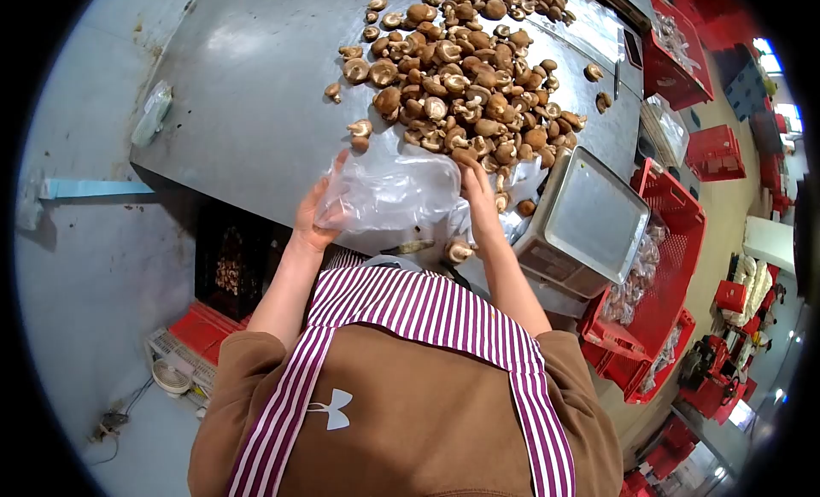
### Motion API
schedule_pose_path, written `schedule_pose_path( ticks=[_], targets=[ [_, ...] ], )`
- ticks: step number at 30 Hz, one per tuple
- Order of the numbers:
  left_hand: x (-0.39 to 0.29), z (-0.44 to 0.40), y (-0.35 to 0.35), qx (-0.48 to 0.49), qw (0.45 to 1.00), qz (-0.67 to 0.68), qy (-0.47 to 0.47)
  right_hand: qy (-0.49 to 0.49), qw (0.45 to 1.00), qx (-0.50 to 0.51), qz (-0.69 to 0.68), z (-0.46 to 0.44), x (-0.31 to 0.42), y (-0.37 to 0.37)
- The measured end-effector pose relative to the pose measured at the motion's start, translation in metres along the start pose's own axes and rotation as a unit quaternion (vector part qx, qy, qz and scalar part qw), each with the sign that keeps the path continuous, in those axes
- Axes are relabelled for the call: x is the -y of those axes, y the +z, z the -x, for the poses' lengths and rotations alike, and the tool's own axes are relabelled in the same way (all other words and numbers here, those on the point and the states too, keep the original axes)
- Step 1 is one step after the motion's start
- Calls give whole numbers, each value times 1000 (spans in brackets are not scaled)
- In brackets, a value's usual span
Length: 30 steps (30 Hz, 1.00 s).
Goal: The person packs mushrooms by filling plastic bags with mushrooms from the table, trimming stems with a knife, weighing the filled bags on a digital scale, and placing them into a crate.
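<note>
The bag [393,190] is right between our two hands, at the near edge of the table [248,78], and its long way goes side to side. Our left hand [316,213] is half curled and has the left end. Our right hand [479,190] is bent in and has the right end (some fingertips are hard to see). The mushroom pile [478,78] lies just past the bag, and our right hand is nearer to it.
</note>
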<state>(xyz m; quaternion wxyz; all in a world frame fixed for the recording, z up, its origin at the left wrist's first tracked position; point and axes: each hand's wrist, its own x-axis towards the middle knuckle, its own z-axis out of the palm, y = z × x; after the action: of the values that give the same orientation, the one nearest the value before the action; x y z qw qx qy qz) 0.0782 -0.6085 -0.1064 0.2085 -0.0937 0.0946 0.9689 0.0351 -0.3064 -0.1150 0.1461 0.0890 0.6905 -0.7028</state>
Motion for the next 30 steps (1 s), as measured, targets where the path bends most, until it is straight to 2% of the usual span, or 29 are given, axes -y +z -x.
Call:
schedule_pose_path(
  ticks=[1, 2, 3, 4, 5, 6, 7, 9, 10, 11, 13, 14, 15, 17, 19, 21, 23, 24, 27, 29, 30],
  targets=[
    [5, 1, -1, 4, 1000, 10, -5, 27, 998, 34, -37, -4, 2, -1],
    [9, 1, 1, -27, 1000, 7, -10, 117, 969, 154, -155, 5, 30, 4],
    [12, -1, 4, -43, 999, 5, -12, 116, 969, 154, -156, 9, 30, 8],
    [16, -2, 8, -59, 998, 3, -14, 190, 947, 178, -187, 13, 30, 12],
    [20, -3, 14, -126, 992, -14, -1, 262, 918, 202, -218, 18, 32, 14],
    [22, -3, 18, -193, 981, -30, 13, 264, 905, 211, -259, 25, 37, 13],
    [19, -1, 10, -193, 981, -30, 16, 264, 905, 214, -258, 29, 22, 8],
    [14, 3, -18, -235, 970, -61, 14, 175, 885, 324, -286, 30, -18, -6],
    [16, 4, -21, -235, 970, -61, 14, 191, 854, 370, -313, 33, -7, -12],
    [20, 6, -24, -240, 968, -70, 14, 192, 854, 369, -314, 40, 1, -11],
    [25, 5, -31, -244, 966, -80, 13, 232, 873, 283, -323, 52, 11, -7],
    [27, 2, -35, -251, 966, -66, 23, 245, 847, 295, -368, 48, 1, -9],
    [28, 1, -39, -258, 964, -52, 32, 244, 847, 295, -369, 48, -2, -9],
    [31, -4, -36, -262, 963, -50, 34, 273, 859, 143, -408, 50, -3, -10],
    [33, -7, -36, -268, 962, -46, 36, 278, 851, 107, -432, 45, 1, -14],
    [34, -8, -43, -299, 952, -56, 21, 168, 809, 37, -562, 37, 3, -17],
    [35, -6, -71, -283, 958, -34, 6, 141, 799, 52, -582, 31, -25, -30],
    [36, -5, -80, -267, 963, -11, -10, 152, 785, 18, -600, 30, -43, -34],
    [50, -8, -49, -315, 948, -34, 3, 174, 769, -28, -614, 34, -57, -34],
    [49, -7, -66, -299, 954, -29, -3, 211, 745, -26, -633, 38, -75, -32],
    [47, -8, -76, -282, 959, -22, -7, 207, 715, -21, -667, 41, -85, -30]
  ],
)
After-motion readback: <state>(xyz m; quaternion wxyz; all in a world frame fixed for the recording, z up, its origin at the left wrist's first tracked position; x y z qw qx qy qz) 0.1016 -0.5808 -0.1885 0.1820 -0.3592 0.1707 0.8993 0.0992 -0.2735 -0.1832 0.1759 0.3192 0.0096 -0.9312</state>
